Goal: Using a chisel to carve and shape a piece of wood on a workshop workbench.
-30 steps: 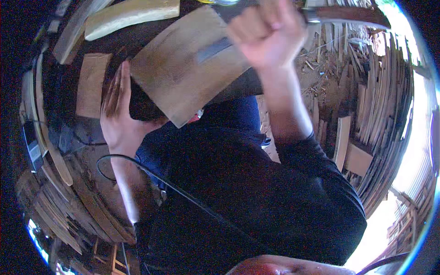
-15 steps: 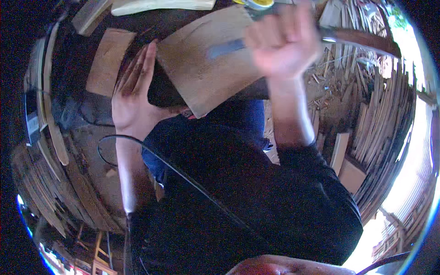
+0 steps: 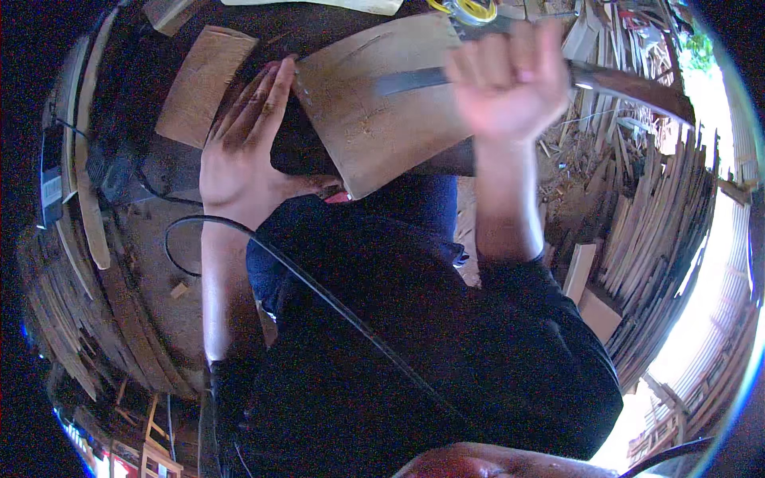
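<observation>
A flat light-brown wooden board [image 3: 374,135] lies tilted in front of me. My left hand [image 3: 247,151] is open along its left edge, fingers stretched toward the upper corner and thumb by the lower corner. Above the board's right part, my right hand [image 3: 510,84] is closed in a fist around a long tool [image 3: 410,80]. To the left of the fist the tool shows a flat grey blade over the board; to the right runs a dark brown, handle-like length with a shiny band. The fist is slightly blurred, and whether the blade touches the wood I cannot tell.
A smaller wooden piece [image 3: 205,86] lies left of the board. Beyond it are a pale wood strip [image 3: 319,5] and a yellow round object [image 3: 470,9]. Stacked slats [image 3: 657,231] stand at right, boards [image 3: 88,175] at left. A black cable [image 3: 319,296] crosses my torso.
The view has shifted slightly, so the board and both hands appear a little farther right. My right hand with the tool is less blurred. My left hand keeps its place at the board.
</observation>
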Demonstrator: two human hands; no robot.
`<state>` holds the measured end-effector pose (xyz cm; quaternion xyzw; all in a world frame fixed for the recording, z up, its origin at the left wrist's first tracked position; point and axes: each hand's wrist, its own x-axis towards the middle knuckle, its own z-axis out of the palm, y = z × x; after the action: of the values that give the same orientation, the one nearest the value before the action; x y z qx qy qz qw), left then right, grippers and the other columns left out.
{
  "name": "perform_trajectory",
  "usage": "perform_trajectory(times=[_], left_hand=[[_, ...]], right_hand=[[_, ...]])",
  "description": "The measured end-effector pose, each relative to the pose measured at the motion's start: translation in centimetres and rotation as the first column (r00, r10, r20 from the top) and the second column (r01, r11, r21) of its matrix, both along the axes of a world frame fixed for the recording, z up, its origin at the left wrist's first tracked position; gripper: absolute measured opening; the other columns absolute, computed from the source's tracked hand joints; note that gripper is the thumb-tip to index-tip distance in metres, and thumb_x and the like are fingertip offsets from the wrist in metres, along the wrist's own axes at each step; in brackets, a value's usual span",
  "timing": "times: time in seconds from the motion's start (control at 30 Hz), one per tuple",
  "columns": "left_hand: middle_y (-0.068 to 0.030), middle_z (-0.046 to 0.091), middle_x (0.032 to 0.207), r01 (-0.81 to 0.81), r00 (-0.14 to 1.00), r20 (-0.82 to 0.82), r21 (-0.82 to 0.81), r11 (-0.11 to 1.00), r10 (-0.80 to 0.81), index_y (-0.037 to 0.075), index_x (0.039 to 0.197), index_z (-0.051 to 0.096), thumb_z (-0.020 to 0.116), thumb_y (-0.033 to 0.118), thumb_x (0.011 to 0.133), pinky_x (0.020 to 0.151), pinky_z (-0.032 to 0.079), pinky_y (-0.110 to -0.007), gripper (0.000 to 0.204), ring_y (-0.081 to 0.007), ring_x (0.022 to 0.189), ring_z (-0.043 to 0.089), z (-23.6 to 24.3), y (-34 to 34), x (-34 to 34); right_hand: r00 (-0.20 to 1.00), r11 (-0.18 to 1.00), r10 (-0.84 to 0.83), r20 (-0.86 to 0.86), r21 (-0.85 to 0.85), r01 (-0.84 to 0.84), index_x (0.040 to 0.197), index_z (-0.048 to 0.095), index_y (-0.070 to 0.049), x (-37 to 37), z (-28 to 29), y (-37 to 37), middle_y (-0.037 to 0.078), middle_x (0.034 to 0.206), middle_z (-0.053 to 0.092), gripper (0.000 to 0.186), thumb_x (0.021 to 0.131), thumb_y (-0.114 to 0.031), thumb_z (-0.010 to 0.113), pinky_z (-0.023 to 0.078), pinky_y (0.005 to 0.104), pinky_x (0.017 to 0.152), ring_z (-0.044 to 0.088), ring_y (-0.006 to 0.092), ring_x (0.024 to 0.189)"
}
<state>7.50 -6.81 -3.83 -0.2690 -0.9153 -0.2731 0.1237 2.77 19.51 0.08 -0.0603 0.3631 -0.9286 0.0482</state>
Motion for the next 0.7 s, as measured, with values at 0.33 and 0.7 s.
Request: perform_trajectory(times=[0.33, 0.7], left_hand=[[-0.0121, 0.044, 0.151, -0.003, 0.987, 0.163, -0.022, 1.000, 0.007, 0.014, 0.155, 0.027, 0.092, 0.030, 0.049, 0.117, 0.034, -0.042, 0.126, -0.0321, 0.140, 0.041, -0.6, -0.4, -0.4], [-0.0117, 0.049, 0.147, 0.028, 0.995, 0.092, -0.033, 0.999, -0.025, 0.007, 0.151, 0.036, 0.092, 0.028, 0.045, 0.111, 0.041, -0.041, 0.122, -0.0296, 0.134, 0.049, -0.1, 1.2, -1.1]], right_hand=[[0.991, 0.992, 0.125, 0.048, -0.023, -0.124, 0.060, 0.033, -0.021, 3.0, -0.7, -3.0, -0.005, 0.046, 0.014, 0.054, 0.106, -0.048, 0.032, 0.018, 0.0314, 0.049, 0.009, 0.0125, 0.045], [0.996, 0.998, -0.057, -0.064, -0.021, 0.056, 0.060, 0.032, -0.019, 2.3, -0.5, 5.2, -0.006, 0.046, 0.017, 0.055, 0.106, -0.049, 0.030, 0.019, 0.0313, 0.049, 0.012, 0.0121, 0.044]])
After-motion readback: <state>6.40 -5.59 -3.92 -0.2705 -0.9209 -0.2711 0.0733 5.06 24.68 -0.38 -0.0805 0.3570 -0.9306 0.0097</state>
